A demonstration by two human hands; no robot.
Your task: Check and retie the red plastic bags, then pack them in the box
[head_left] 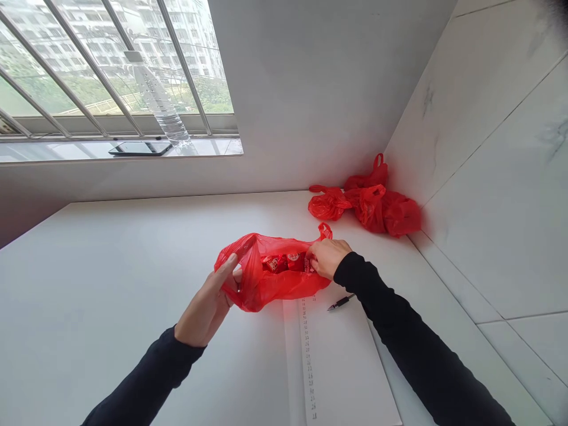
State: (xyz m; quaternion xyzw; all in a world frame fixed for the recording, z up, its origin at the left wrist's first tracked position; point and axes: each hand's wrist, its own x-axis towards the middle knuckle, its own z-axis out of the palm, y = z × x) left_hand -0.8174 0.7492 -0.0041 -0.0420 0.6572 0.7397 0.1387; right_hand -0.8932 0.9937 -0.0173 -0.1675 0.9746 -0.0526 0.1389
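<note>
Red plastic bag (270, 290) lies between your two hands, its long axis running left to right, roughly along the far edge of the surface (133, 266), with its opening facing up. Whether it rests on the surface or hangs just above, you cannot tell. Inside, the red wrapped pieces (274, 263) sit just left of your right hand (329, 257), which is clearly the nearer one. That hand reaches palm down into the bag's right end, fingers curled; their tips are hidden, so you cannot tell whether they pinch a piece. Your left hand (213, 302) grasps the left end, thumb on the near side of the plastic, forearm angled in from the lower left. Your right sleeve (399, 319) slants in from the lower right, past a pen (341, 302) on the paper (346, 367). Beyond, more red bags (370, 204) fill the surface's far right corner.
</note>
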